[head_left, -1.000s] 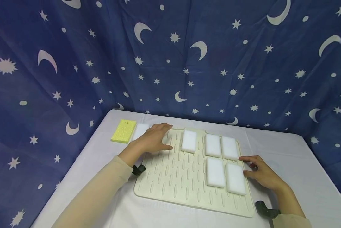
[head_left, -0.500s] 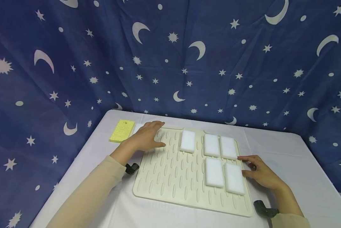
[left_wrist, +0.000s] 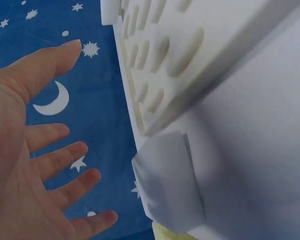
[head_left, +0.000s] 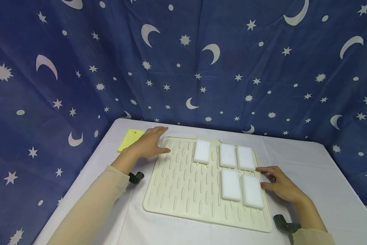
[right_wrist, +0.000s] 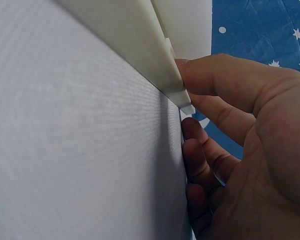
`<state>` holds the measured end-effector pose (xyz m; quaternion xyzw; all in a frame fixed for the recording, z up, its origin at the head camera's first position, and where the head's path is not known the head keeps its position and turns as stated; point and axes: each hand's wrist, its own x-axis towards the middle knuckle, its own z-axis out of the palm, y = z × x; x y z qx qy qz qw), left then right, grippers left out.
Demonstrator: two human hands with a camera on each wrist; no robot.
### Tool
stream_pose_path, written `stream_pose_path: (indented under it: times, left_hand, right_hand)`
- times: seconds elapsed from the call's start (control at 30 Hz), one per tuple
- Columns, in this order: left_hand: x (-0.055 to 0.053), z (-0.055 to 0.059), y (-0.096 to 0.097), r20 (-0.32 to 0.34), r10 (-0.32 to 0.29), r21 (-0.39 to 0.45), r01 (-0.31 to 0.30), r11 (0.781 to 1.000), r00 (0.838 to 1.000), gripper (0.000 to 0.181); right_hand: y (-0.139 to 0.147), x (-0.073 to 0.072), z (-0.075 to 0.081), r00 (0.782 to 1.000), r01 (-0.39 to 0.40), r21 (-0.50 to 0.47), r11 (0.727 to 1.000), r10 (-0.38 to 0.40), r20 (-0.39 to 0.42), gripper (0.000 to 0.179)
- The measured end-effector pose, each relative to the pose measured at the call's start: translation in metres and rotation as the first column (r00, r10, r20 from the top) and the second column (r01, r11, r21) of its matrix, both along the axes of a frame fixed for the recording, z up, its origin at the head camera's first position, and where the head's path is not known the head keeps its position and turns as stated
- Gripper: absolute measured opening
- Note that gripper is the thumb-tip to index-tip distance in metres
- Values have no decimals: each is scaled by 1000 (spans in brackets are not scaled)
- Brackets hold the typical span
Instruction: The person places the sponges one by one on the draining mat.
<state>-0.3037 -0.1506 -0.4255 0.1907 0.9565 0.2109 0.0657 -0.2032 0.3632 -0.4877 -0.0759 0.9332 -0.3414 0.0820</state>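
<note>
Left hand [head_left: 146, 143] has drifted left of the mat [head_left: 183, 194], spread, empty; right hand [head_left: 279, 183] loose, ungripping, at its right edge; so nothing's carried.

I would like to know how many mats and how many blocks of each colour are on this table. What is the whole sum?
Cream mat: 1
White blocks: 6 (5 on the cream mat, 1 beside it, seen in the left wrist view)
Yellow block: 1
Total: 8
</note>
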Motion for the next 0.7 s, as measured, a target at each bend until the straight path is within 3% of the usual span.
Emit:
stream_pose_path:
  times: [0.7]
  left_hand:
    - [-8, -6, -23, 38, 29, -40, -28, 999, 999, 91]
  right_hand:
    - [2, 0, -2, 1000, -5, -1, 1000, 5, -19, 56]
